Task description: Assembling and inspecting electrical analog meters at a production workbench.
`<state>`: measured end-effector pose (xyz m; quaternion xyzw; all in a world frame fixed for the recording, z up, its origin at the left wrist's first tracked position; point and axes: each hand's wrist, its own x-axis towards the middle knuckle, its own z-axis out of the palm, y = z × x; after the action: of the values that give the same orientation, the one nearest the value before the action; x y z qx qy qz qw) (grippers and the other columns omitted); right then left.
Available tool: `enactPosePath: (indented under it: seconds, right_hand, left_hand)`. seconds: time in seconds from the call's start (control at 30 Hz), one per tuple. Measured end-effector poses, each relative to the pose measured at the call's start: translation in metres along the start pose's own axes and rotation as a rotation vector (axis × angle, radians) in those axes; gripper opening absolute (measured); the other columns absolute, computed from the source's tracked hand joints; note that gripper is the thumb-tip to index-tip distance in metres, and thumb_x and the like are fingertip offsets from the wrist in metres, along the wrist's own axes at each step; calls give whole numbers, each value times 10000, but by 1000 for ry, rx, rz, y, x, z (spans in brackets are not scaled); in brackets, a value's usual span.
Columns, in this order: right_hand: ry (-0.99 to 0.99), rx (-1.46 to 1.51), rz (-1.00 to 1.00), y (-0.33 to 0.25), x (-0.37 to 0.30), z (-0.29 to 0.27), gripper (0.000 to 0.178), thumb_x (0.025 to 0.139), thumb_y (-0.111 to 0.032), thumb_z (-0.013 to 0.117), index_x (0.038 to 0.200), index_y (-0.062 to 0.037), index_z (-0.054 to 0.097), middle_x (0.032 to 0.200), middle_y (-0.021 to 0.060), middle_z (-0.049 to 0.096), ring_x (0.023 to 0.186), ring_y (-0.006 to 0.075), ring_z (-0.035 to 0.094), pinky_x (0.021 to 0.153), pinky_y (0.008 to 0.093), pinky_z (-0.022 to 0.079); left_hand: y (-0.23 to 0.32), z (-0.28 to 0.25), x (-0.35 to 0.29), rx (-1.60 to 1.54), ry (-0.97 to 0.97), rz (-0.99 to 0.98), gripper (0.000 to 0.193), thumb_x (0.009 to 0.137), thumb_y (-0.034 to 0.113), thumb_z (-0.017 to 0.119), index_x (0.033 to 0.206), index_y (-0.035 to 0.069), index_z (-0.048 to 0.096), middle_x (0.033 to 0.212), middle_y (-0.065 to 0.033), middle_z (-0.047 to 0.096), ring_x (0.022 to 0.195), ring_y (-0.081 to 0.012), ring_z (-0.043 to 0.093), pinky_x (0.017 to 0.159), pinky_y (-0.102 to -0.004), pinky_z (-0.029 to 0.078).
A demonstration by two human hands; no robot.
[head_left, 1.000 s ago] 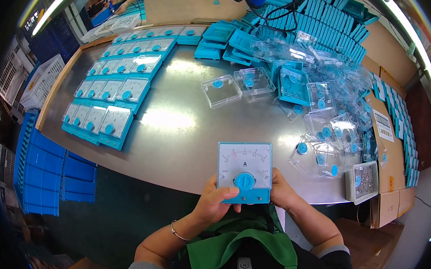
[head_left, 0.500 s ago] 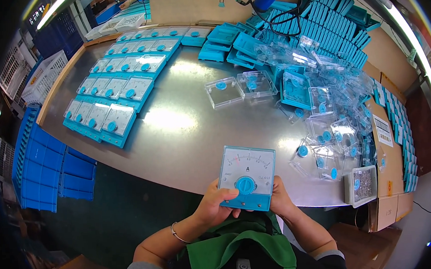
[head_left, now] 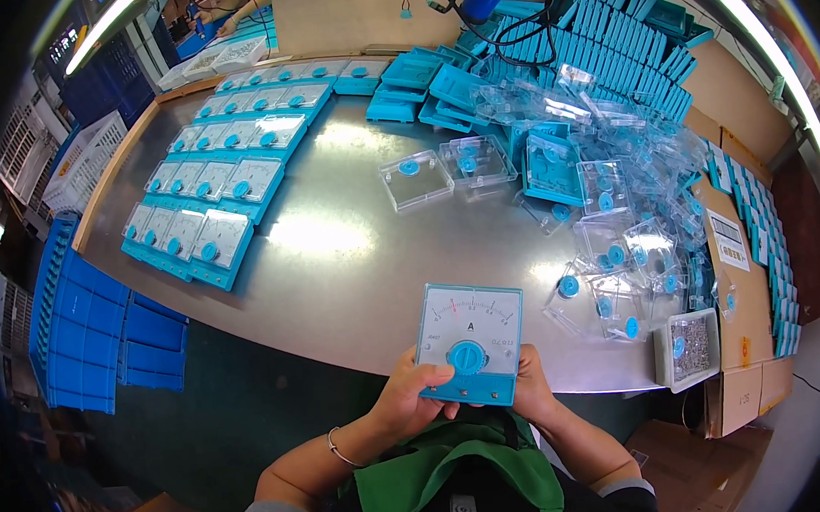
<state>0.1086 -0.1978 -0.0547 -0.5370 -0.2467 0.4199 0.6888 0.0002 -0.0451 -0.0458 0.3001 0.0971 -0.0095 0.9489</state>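
Observation:
Between my two hands, over the table's front edge, is an ammeter with a blue base, a white scale face and a round blue knob. My left hand grips its lower left side, the thumb lying on the front beside the knob. My right hand holds the lower right edge, with most of its fingers hidden behind the case. The meter's face is turned up toward me, and a thin red needle stands left of the scale's middle.
Rows of finished-looking meters stand at the left of the metal table. Clear covers with blue knobs lie heaped at the right, near stacked blue cases. A tray of small screws sits by a cardboard box. Blue bins stand left.
The view has shifted slightly. Both hands keep their hold on the ammeter, which is tilted a little differently and appears slightly lower.

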Motion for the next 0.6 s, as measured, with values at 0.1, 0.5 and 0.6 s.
enactPosePath:
  seconds: [0.1, 0.5, 0.6]
  right_hand:
    - [-11, 9, 11, -1, 1, -1, 108, 857, 35, 586, 923, 10, 669, 801, 73, 679, 689, 133, 650, 616, 253, 533]
    - [154, 204, 215, -10, 11, -2, 202, 912, -182, 587, 938, 12, 639, 645, 17, 567, 501, 74, 504, 448, 214, 396]
    - [8, 73, 168, -19, 12, -8, 297, 915, -294, 580, 916, 0, 624, 594, -13, 481, 446, 59, 405, 408, 213, 302]
  left_hand:
    - [1, 0, 0, -10, -7, 1, 440, 814, 197, 616, 1163, -15, 452, 924, -142, 614, 720, -258, 653, 458, -273, 484]
    - [8, -18, 2, -6, 26, 86, 433, 802, 189, 638, 1156, -4, 478, 950, -106, 598, 750, -197, 615, 485, -285, 497]
    - [17, -33, 3, 84, 1, 109, 455, 798, 185, 653, 1173, -3, 478, 963, -88, 598, 839, -205, 616, 597, -302, 528]
